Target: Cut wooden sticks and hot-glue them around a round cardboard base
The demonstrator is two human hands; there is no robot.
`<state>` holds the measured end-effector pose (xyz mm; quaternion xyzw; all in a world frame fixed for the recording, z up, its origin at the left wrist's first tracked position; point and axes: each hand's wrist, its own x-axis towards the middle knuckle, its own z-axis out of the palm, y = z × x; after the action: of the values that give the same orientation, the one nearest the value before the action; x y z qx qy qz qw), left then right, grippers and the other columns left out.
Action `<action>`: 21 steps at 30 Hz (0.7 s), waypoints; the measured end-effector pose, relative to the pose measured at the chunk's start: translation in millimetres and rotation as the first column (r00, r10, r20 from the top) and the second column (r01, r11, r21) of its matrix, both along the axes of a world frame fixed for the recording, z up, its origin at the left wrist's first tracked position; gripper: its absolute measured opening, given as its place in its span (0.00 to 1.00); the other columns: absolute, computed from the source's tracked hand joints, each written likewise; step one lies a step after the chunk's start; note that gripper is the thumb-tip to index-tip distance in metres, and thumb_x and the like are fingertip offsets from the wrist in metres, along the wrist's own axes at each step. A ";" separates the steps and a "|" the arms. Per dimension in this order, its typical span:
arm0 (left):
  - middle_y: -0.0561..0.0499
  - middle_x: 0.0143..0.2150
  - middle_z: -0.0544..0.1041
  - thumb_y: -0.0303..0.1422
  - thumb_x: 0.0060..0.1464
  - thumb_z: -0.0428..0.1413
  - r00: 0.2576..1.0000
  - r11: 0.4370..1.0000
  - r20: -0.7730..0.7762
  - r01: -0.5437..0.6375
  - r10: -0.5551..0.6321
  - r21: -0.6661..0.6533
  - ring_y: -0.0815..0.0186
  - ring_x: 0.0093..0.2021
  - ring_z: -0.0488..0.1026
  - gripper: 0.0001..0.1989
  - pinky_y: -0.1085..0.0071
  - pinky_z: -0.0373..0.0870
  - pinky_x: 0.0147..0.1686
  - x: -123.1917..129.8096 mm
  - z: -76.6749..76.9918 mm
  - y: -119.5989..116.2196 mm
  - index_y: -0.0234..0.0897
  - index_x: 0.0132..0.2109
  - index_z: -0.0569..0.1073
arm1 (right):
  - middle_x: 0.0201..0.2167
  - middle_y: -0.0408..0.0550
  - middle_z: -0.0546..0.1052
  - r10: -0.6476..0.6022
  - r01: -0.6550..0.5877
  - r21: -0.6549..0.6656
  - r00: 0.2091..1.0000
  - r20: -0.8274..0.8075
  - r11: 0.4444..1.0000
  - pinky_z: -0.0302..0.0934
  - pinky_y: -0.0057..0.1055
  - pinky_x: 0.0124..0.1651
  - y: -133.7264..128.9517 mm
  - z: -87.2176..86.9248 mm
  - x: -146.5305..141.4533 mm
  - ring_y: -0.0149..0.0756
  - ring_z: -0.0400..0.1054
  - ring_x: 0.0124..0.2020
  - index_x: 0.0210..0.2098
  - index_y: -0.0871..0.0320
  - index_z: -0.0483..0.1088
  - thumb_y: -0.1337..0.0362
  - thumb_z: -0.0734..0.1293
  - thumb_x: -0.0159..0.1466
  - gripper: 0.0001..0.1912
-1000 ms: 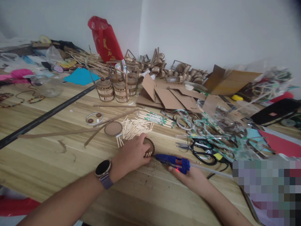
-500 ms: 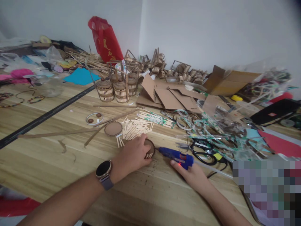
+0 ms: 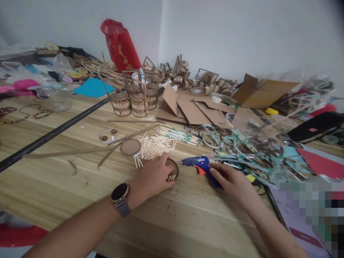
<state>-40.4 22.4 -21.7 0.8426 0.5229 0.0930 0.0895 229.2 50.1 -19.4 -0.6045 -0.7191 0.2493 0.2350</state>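
Round brown disc (image 3: 172, 167) on the wooden table (image 3: 150, 225), at the fingertips of the left hand (image 3: 153, 178), which is the nearer of the 2; left hand grasping the disc, thumb at the near side, other fingers over its left part; short row of sticks (image 3: 172, 177) along the near rim.

Right hand (image 3: 238, 183) well to the right of the disc, thumb and fingers at the handle end of the blue glue gun (image 3: 192, 161); firmness of that grip cannot be told; gun barrel's long axis runs roughly left to right, nozzle (image 3: 180, 162) leftward, at or just beside the disc's right rim; contact cannot be confirmed.
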 end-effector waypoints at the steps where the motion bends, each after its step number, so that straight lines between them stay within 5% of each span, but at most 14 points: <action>1: 0.42 0.56 0.65 0.40 0.53 0.60 1.000 1.000 0.000 -0.001 0.001 -0.008 0.56 0.46 0.71 0.11 0.62 0.70 0.45 0.2 0.3 0.1 0.36 0.39 0.75 | 0.39 0.52 0.81 0.015 -0.023 0.105 0.997 0.080 0.994 0.65 0.39 0.44 1.6 3.0 -2.7 0.47 0.73 0.41 0.39 0.55 0.77 0.56 0.64 0.61 0.14; 4: 0.42 0.57 0.65 0.40 0.53 0.60 1.000 1.000 -0.002 -0.005 0.004 -0.017 0.56 0.46 0.71 0.12 0.62 0.70 0.45 0.5 -0.1 0.2 0.36 0.39 0.75 | 0.37 0.52 0.81 0.154 -0.214 0.272 0.962 0.225 0.938 0.64 0.39 0.46 9.5 11.7 -21.0 0.46 0.72 0.41 0.37 0.56 0.77 0.62 0.63 0.63 0.11; 10: 0.43 0.54 0.66 0.40 0.53 0.60 1.000 1.000 -0.001 0.004 -0.004 -0.004 0.56 0.46 0.71 0.12 0.62 0.70 0.45 -1.0 -1.8 0.4 0.37 0.40 0.75 | 0.37 0.51 0.81 0.396 -0.527 0.173 0.783 0.480 0.832 0.63 0.33 0.44 48.6 23.1 -78.3 0.41 0.72 0.40 0.38 0.58 0.77 0.69 0.63 0.65 0.10; 21: 0.44 0.49 0.67 0.40 0.53 0.60 0.999 0.999 -0.037 0.010 -0.012 -0.045 0.56 0.45 0.71 0.13 0.61 0.70 0.43 0.7 5.5 -0.3 0.37 0.42 0.74 | 0.39 0.55 0.78 0.425 -0.571 0.105 0.708 0.564 0.814 0.59 0.31 0.45 93.7 8.6 -150.5 0.41 0.69 0.44 0.39 0.61 0.74 0.72 0.62 0.64 0.09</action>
<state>-39.7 22.2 -16.2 0.8447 0.5219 0.0649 0.0992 78.7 143.8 -10.8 -0.3912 -0.9190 0.0315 0.0373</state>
